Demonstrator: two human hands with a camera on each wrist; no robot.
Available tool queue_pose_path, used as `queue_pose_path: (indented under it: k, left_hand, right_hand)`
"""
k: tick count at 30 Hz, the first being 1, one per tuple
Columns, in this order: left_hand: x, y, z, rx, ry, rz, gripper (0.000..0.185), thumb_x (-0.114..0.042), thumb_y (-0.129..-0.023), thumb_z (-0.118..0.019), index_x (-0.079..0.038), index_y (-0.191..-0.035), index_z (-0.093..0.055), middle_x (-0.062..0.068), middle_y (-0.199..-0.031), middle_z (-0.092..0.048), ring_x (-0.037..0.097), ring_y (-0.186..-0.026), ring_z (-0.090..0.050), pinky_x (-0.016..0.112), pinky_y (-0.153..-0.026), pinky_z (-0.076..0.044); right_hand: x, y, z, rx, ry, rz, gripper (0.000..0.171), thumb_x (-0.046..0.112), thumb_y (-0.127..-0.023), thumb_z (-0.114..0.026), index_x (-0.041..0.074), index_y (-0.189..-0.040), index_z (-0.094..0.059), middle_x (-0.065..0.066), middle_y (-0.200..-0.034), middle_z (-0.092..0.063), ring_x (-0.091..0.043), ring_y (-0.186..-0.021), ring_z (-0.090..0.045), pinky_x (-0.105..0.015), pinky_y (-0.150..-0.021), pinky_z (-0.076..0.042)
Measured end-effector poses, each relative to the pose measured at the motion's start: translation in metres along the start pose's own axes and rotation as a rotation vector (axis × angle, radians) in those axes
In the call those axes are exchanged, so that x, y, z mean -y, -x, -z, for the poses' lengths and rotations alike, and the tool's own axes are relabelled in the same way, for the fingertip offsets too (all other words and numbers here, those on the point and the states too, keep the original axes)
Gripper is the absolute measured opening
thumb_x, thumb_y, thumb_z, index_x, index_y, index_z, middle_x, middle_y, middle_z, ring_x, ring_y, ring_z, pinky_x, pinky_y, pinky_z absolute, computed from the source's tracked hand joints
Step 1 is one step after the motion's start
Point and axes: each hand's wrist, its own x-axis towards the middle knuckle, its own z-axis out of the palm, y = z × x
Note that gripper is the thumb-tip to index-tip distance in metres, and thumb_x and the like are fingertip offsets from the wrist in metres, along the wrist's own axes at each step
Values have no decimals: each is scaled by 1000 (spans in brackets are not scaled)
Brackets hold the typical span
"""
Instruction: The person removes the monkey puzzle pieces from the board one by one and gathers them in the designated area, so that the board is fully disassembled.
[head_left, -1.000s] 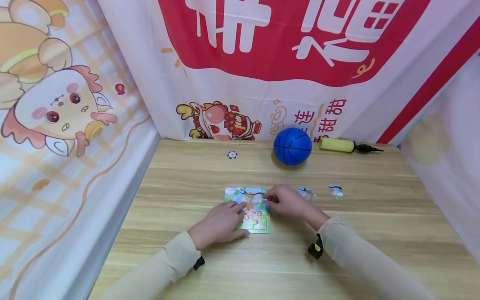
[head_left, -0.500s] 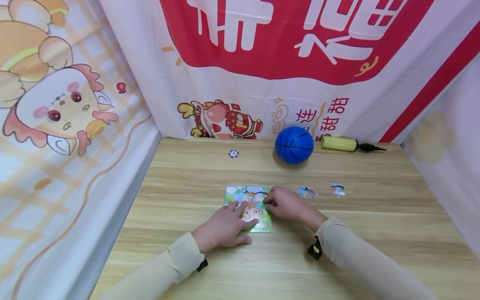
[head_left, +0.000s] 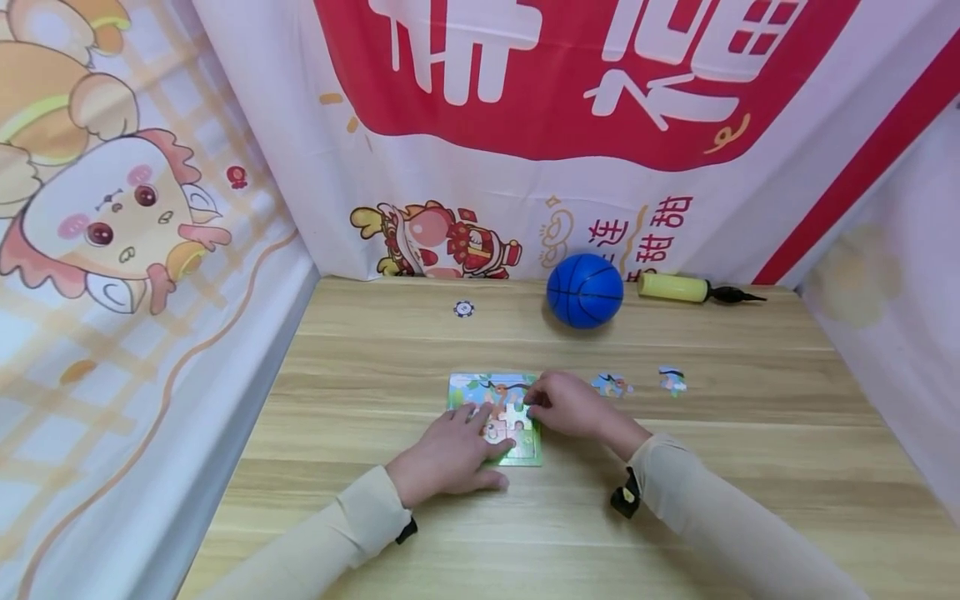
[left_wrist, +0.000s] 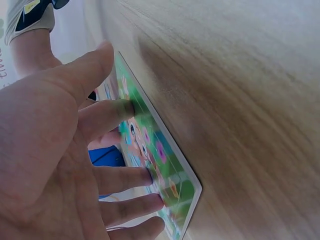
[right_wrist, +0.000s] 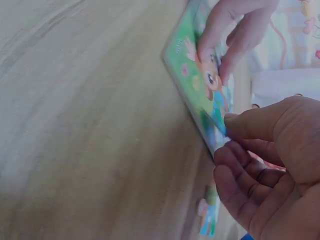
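A jigsaw puzzle (head_left: pixel 467 388) with a colourful cartoon animal picture lies flat on the wooden table. My left hand (head_left: pixel 447 450) rests on its near left part, the fingers spread and fairly straight, with fingertips touching the picture in the left wrist view. At the puzzle's right edge, my right hand (head_left: pixel 572 406) pinches a puzzle piece (right_wrist: pixel 217 124) between thumb and fingers. That piece is tilted above the board in the right wrist view. To the right of the puzzle lie two loose pieces, a nearer one (head_left: pixel 615 385) and a farther one (head_left: pixel 672 381).
Toward the back of the table (head_left: pixel 360 350) sit a blue ball (head_left: pixel 585 292) and a yellow hand pump (head_left: pixel 673 288) with a black nozzle. A small round chip (head_left: pixel 464 309) lies behind the puzzle. Printed cloth (head_left: pixel 450 167) hangs behind and at both sides.
My left hand has shifted slightly nearer, its fingers uncovering and covering different parts of the puzzle. My right hand stays at the right edge, with the pinched piece showing paler now.
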Motion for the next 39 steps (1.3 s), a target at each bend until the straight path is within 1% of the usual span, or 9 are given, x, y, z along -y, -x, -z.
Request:
queue_pose_path:
  k: [4,7,12,20,24,27,30,34,39]
  left_hand:
    - [-1,1,2,6,0,3,64,-72,-96,-45,-39,-151,-48,22,-160,-30,44,-142,-33,58,-112,-33]
    - [-1,1,3,6,5,1,64,-71,-96,-46,-38,-151,-49,22,-160,-31,44,-142,-33,58,-111,-34]
    - [-2,-1,3,-2,13,1,64,-72,-96,-45,-39,-151,-48,21,-161,-30,44,-142,-32,58,-111,-35]
    - [-3,-3,4,-13,4,3,64,-74,-95,-44,-40,-150,-49,21,-160,-31,44,-142,-33,58,-111,-34]
    - [-3,-1,5,8,25,16,65,-73,-95,-45,-39,-150,-49,21,-161,-30,44,-144,-31,59,-112,-31]
    - [-3,-1,4,7,32,15,65,-73,-95,-46,-39,-149,-50,22,-160,-31,44,-143,-31,59,-113,-30]
    - [-4,-1,3,-2,32,7,65,-73,-94,-46,-38,-149,-51,23,-159,-31,44,-143,-32,58,-113,-30]
    - [-5,-2,3,-11,43,1,66,-73,-94,-47,-37,-149,-51,23,-160,-30,44,-143,-31,59,-113,-30]
    - [-5,-1,6,-10,40,1,66,-72,-94,-48,-35,-149,-53,24,-159,-31,45,-143,-32,58,-113,-30]
  right_hand:
    - [-1,0,4,-15,-83,27,6,8,-90,-76,11,-95,-77,8,-85,-67,-10,-78,-61,-31,-74,-54]
    - [-4,0,3,2,-86,40,7,8,-90,-76,11,-97,-76,7,-85,-67,-9,-78,-60,-30,-74,-54]
    - [-9,2,-1,25,-159,-17,10,8,-91,-78,10,-100,-73,5,-85,-66,-12,-77,-59,-31,-72,-54]
    - [-16,5,-5,20,-351,-89,7,11,-93,-75,13,-98,-71,0,-87,-66,-18,-75,-61,-33,-60,-55]
    - [-22,8,-4,-4,-488,-151,9,17,-94,-75,13,-102,-72,-3,-95,-67,-21,-83,-62,-35,-68,-56]
    - [-31,15,2,-57,-566,-208,16,23,-94,-75,13,-107,-71,-5,-101,-67,-23,-92,-62,-36,-77,-54]
    - [-45,29,17,-90,-652,-250,27,26,-94,-75,9,-114,-68,-10,-107,-67,-26,-98,-64,-38,-84,-55]
    - [-75,65,44,-123,-762,-274,38,24,-95,-74,-3,-120,-62,-17,-110,-66,-28,-98,-68,-41,-86,-58]
    - [-122,122,68,-139,-767,-327,41,21,-99,-69,-9,-125,-56,-16,-110,-64,-20,-96,-66,-38,-86,-58]
